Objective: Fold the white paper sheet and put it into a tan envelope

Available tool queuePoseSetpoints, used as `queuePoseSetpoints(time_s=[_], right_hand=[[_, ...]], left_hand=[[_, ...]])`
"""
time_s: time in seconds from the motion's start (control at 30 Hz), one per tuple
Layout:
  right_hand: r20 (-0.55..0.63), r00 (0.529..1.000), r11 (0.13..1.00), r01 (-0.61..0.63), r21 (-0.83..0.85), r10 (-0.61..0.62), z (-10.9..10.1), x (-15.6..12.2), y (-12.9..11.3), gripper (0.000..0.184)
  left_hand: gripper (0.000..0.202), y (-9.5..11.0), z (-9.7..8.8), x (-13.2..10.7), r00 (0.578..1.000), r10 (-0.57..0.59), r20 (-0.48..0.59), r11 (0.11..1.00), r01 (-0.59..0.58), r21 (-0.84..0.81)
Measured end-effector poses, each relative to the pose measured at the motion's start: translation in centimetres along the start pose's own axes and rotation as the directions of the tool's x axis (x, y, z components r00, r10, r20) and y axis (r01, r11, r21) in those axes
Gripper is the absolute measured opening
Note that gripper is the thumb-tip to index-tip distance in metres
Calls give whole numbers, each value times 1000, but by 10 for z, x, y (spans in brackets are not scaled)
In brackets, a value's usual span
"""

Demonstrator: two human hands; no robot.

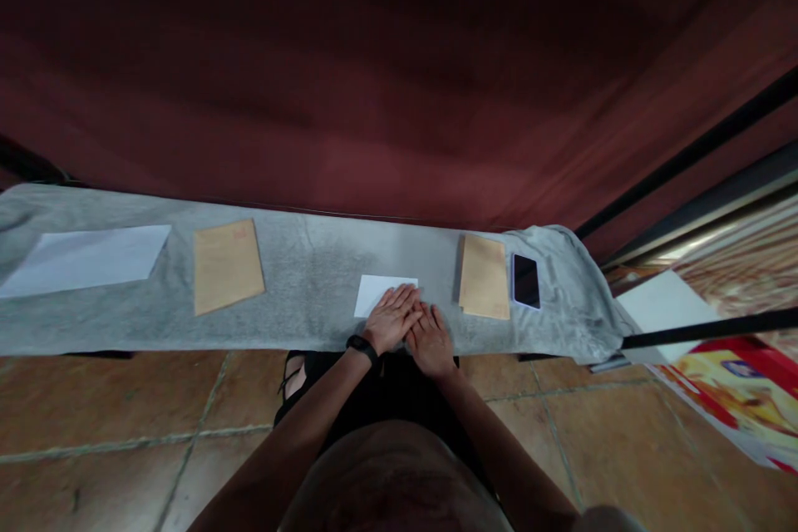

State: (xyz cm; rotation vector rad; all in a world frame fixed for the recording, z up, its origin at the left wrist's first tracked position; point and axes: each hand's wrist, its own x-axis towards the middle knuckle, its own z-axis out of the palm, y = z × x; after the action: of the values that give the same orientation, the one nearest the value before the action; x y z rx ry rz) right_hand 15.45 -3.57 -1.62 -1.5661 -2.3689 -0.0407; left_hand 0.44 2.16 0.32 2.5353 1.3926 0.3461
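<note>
A small white sheet of paper (372, 291), perhaps folded, lies on the grey cloth in front of me. My left hand (392, 317), with a black band on its wrist, rests flat over the paper's near right part, fingers stretched out. Close beside it, my right hand (430, 341) lies flat at the paper's right edge, its fingertips meeting the left hand's fingers. Neither hand grips anything. The part of the paper under my hands is hidden.
The grey cloth (312, 299) covers a long narrow table. To the left are a brown envelope (229, 266) and white paper sheets (93, 258). Brown envelopes (485, 276) and a phone (526, 281) lie to the right. A dark red curtain (349, 141) hangs behind; a colourful box (741, 391) stands far right.
</note>
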Motion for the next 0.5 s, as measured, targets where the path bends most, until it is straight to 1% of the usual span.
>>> queuePoseSetpoints(time_s=[0.17,0.3,0.4,0.5], right_hand=[[-13,1000,1000,-23,-11,23,1,-1,1,46],[-8,1000,1000,-25,-1,25,0,0,1,51],[-2,1000,999,-31,8,31,-1,0,1,53],[1,999,999,-39,10,39,-2,0,0,52]], left_hand=[[59,-10,-1,5,996,-89,-24,995,90,32],[62,-23,-1,0,980,-187,-68,979,191,70],[65,-36,-3,-13,947,-302,-113,945,313,95],[66,-58,-14,-34,885,-421,-197,888,447,112]])
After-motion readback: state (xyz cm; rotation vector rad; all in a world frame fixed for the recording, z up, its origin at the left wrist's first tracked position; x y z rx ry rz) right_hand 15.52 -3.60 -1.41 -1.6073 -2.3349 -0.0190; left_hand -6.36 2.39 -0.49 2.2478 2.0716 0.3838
